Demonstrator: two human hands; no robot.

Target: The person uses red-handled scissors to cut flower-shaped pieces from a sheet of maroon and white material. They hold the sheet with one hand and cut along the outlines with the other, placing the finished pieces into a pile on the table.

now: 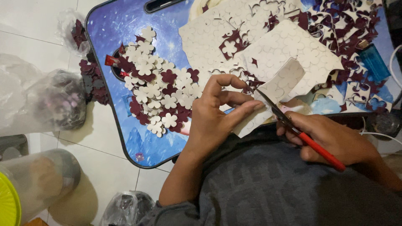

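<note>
The left hand (215,111) pinches a cream strip of flower-stamped sheet (272,94) between thumb and fingers, just off the near edge of the blue lap desk (121,25). The right hand (331,138) is closed around the red handles of a pair of scissors (293,125), whose blades meet the strip. A heap of cut-out flowers (157,98), cream and maroon, lies by the desk's left edge, with leftover sheets (251,33) and a blue lighter (374,62) toward its far right corner.

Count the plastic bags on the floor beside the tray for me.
4. One clear bag sits at the tray's top-left corner, a big one left of it, another lower left, and a dark one at the bottom. More may lie out of view.
</note>
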